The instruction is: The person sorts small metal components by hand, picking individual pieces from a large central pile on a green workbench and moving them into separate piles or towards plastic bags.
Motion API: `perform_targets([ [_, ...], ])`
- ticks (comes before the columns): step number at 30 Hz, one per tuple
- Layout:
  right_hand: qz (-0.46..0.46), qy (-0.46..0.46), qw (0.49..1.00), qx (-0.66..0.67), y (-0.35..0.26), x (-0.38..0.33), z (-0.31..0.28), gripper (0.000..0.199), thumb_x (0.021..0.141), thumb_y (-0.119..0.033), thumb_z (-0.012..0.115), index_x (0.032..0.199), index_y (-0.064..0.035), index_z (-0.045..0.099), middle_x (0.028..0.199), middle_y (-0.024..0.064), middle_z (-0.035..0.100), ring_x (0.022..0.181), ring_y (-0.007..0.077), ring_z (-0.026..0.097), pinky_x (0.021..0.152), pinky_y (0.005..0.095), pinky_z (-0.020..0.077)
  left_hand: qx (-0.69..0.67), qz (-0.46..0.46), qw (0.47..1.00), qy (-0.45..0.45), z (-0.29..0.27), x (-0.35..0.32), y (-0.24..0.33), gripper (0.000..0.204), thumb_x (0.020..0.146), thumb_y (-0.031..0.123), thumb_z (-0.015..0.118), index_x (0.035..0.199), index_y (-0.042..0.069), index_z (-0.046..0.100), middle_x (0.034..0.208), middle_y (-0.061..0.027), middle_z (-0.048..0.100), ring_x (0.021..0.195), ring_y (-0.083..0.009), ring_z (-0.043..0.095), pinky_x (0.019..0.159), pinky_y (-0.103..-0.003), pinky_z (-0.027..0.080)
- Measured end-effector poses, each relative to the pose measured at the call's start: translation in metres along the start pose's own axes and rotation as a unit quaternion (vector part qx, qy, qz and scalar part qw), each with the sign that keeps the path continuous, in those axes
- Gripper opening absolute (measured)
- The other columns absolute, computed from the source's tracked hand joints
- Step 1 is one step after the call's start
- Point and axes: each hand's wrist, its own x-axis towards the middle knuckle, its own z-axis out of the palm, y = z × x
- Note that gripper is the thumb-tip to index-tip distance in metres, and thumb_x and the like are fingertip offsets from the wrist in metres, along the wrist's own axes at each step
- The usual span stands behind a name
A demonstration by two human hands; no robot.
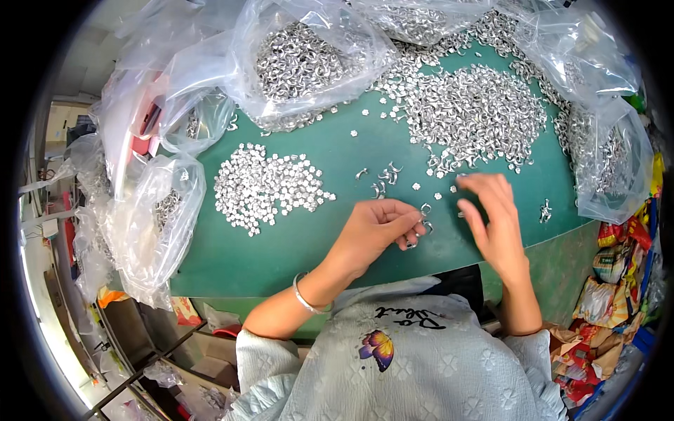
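My left hand (382, 228) is closed, thumb and fingers pinching small silver curved metal pieces (426, 209) that stick out at the fingertips. To its right, my right hand (497, 217) hovers just over the table with its fingers apart, its fingertips near a few loose small silver pieces (437, 196); nothing shows in its grasp. Just beyond the left hand lie several loose curved silver pieces (385, 179). A pile of small flower-shaped silver pieces (263, 184) spreads to the left. Past the right hand is a larger heap of curved silver pieces (477, 119).
The table top is green (281, 256). Clear plastic bags of metal pieces stand along the far edge (302, 67), at the left (158, 217) and at the right (611, 154). One small cluster (545, 210) lies near the right edge. Colourful packages (607, 281) are on the right, below table level.
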Motion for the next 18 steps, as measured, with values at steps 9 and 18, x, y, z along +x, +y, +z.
perform_targets([
  [9,0.088,0.117,0.988,0.053,0.014,-0.027,-0.020,0.010,0.080,-0.003,0.072,0.088,-0.0011,0.067,0.087,0.0111,0.064,0.082,0.0307,0.060,0.076,0.0390,0.0464,0.295,0.213,0.930,0.056,0.038,-0.003,-0.004,0.026,0.091,0.005,0.064,0.116,-0.003,0.063,0.109,-0.0117,0.065,0.091,-0.0216,0.064,0.081,-0.032,0.053],
  [18,0.198,0.113,0.923,-0.311,0.050,-0.047,-0.040,0.019,0.079,-0.001,0.069,0.096,-0.0039,0.061,0.106,0.0120,0.057,0.103,0.0309,0.054,0.090,0.0409,0.0382,0.600,0.389,0.699,-0.002,0.022,-0.014,-0.041,0.036,0.079,-0.002,0.070,0.114,-0.005,0.062,0.126,-0.0185,0.056,0.125,-0.0365,0.051,0.104,-0.049,0.043],
])
